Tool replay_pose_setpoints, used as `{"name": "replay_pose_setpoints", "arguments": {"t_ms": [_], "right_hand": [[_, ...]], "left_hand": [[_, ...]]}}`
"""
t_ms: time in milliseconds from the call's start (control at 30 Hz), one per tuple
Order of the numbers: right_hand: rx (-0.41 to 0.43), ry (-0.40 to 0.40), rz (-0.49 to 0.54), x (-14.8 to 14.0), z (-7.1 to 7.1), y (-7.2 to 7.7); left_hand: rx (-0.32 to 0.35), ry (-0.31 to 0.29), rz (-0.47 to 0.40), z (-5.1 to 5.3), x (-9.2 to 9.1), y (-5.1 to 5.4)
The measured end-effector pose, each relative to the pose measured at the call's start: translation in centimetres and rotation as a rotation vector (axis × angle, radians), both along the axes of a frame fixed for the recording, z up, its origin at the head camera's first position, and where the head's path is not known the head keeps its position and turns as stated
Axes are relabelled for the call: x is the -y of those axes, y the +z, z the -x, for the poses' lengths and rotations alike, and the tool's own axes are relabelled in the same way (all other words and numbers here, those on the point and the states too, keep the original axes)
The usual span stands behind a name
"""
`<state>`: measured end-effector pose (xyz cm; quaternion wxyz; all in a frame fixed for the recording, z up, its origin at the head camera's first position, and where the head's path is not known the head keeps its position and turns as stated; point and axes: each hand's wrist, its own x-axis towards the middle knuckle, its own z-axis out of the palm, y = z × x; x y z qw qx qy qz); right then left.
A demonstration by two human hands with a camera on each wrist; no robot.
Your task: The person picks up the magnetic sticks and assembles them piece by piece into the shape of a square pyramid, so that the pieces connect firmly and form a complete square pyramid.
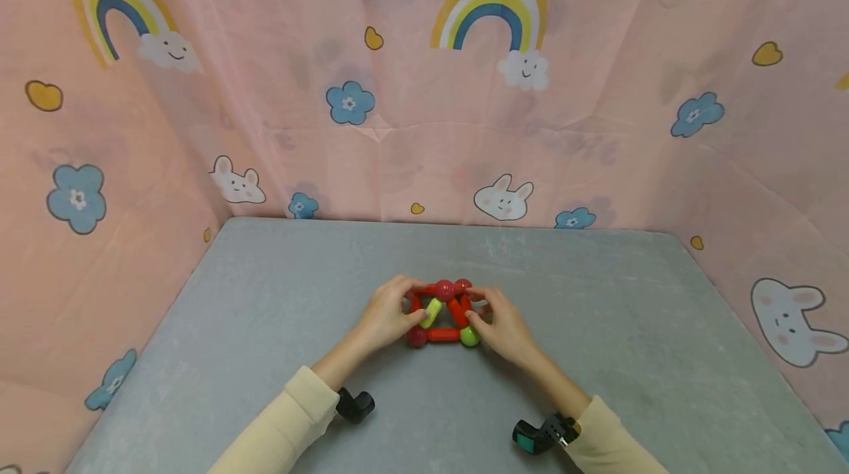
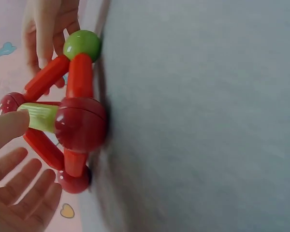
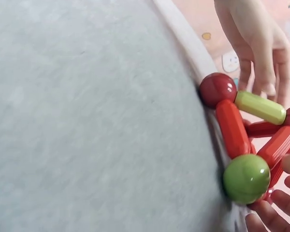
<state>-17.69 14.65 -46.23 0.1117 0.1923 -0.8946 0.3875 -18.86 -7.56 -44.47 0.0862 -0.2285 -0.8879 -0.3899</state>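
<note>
A frame of magnetic rods and balls (image 1: 444,335) stands on the table, made of red rods, a yellow-green rod (image 1: 431,312), dark red balls (image 2: 81,124) and a green ball (image 3: 247,179). My left hand (image 1: 390,314) holds its left side, with the thumb against the yellow-green rod and the fingers spread behind. On the opposite side, my right hand (image 1: 505,328) has its thumb by a red rod (image 3: 279,145) above the green ball, with bent fingers behind. Exact finger contacts at the back are partly hidden.
The grey tabletop (image 1: 298,260) extends around the frame. A pink patterned cloth (image 1: 411,164) hangs behind the table and along both sides. Each wrist wears a black camera mount, the left one (image 1: 354,405) and the right one (image 1: 545,434).
</note>
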Motion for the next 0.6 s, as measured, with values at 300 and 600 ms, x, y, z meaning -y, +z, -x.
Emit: {"name": "replay_pose_setpoints", "arguments": {"t_ms": [300,600], "right_hand": [[0.048,0.044,-0.121,-1.0,-0.7,-0.3],[0.084,0.134,-0.202,-1.8,-1.2,-0.1]], "left_hand": [[0.117,0.004,0.107,-1.4,1.5,-0.7],[0.135,-0.036,0.175,-2.0,1.7,-1.3]]}}
